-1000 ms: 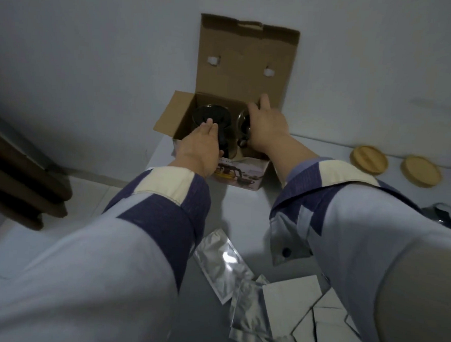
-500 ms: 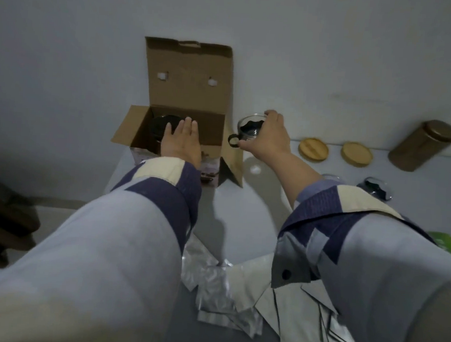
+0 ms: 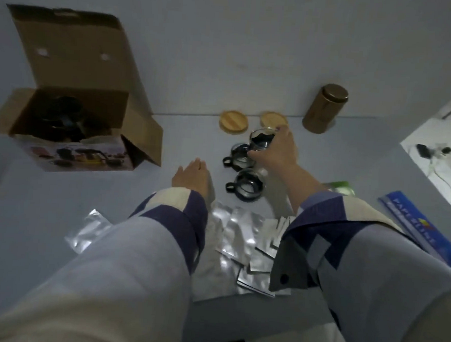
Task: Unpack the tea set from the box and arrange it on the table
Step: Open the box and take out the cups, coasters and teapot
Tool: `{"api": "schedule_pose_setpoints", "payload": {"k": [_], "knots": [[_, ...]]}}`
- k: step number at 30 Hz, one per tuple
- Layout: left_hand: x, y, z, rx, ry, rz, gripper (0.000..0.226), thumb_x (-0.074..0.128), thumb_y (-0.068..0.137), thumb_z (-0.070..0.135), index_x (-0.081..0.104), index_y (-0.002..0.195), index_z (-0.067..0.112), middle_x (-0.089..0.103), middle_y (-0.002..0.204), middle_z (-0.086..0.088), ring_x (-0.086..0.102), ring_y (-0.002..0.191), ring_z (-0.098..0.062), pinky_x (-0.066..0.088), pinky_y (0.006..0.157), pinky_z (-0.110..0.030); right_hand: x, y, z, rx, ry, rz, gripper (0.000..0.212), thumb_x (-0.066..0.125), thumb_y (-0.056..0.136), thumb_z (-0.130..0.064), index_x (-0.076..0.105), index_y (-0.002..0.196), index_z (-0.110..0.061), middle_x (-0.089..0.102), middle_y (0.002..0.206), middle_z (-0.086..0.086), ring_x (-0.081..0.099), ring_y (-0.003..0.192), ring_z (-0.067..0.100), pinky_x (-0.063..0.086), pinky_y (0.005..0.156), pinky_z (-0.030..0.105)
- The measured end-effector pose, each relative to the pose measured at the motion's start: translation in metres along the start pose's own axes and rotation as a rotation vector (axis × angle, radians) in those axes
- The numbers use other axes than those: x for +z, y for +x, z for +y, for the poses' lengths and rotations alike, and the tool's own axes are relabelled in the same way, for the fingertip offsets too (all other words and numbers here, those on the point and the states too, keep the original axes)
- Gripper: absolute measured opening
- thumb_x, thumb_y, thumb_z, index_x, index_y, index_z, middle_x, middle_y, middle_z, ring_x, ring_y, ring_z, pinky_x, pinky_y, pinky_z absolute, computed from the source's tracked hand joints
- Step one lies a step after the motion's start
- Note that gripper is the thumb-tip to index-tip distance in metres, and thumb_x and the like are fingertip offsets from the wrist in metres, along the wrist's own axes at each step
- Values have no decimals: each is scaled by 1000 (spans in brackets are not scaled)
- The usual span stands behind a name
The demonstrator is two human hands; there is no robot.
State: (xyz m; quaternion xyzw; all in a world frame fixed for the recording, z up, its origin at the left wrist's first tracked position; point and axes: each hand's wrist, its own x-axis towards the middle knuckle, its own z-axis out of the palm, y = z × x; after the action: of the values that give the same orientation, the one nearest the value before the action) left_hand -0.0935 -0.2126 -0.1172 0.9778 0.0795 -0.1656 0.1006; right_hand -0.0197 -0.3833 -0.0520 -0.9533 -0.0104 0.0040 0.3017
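Observation:
The open cardboard box (image 3: pixel 67 63) stands at the table's far left, a dark glass teapot (image 3: pixel 61 118) still inside it. My right hand (image 3: pixel 277 150) is shut on a glass cup (image 3: pixel 262 140) with a dark holder, held just above two more glass cups (image 3: pixel 237 157) (image 3: pixel 247 185) that stand on the table. My left hand (image 3: pixel 192 176) hovers flat over the table, fingers apart, holding nothing, left of the cups and right of the box.
Two round wooden lids (image 3: pixel 234 121) (image 3: pixel 272 119) lie by the wall beside a brown canister (image 3: pixel 324 108). Several silver foil pouches (image 3: pixel 236 240) lie near my sleeves. A blue box (image 3: pixel 416 227) and a green item (image 3: pixel 342 186) are at the right; the table edge runs there.
My right hand carried the glass cup from beside the box rightward to above the two standing cups. My left hand left the box and moved right over the table.

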Motion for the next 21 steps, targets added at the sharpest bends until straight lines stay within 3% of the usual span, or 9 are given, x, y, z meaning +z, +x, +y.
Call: {"api": "schedule_pose_setpoints", "payload": {"k": [3, 6, 8, 14, 21], "knots": [[20, 4, 21, -33, -56, -65, 71, 46, 96, 20, 7, 154, 6, 6, 162, -7, 17, 148, -23, 15, 121, -38, -10, 1, 40, 70, 17, 10, 95, 83, 68, -32, 29, 142, -6, 39, 141, 14, 42, 131, 31, 39, 107, 40], [33, 7, 34, -89, -90, -61, 59, 49, 94, 16, 24, 147, 5, 32, 152, -13, 43, 133, -30, 37, 110, -41, -12, -1, 71, 88, 41, 13, 88, 82, 69, -28, 32, 138, -5, 42, 137, 14, 44, 128, 31, 40, 105, 39], [36, 8, 40, -128, -111, -76, 53, 55, 92, 14, 34, 140, 4, 41, 142, -13, 50, 125, -30, 42, 103, -40, -10, -3, 88, 106, 53, 5, 86, 81, 69, -27, 33, 136, -5, 43, 135, 14, 45, 126, 31, 40, 104, 38], [47, 17, 47, -137, -153, -57, 63, 67, 84, 22, 39, 137, 2, 32, 141, -10, 46, 127, -28, 39, 104, -41, 10, -8, 123, 185, 82, -38, 90, 80, 68, -35, 29, 138, -10, 41, 137, 9, 46, 126, 30, 43, 104, 43], [54, 22, 43, -152, -129, -93, 89, 73, 81, 20, 19, 149, 4, 10, 158, -9, 23, 146, -26, 24, 117, -40, 27, -8, 144, 197, 116, -53, 93, 82, 70, -36, 28, 141, -9, 40, 140, 9, 43, 130, 28, 39, 109, 42]]}}
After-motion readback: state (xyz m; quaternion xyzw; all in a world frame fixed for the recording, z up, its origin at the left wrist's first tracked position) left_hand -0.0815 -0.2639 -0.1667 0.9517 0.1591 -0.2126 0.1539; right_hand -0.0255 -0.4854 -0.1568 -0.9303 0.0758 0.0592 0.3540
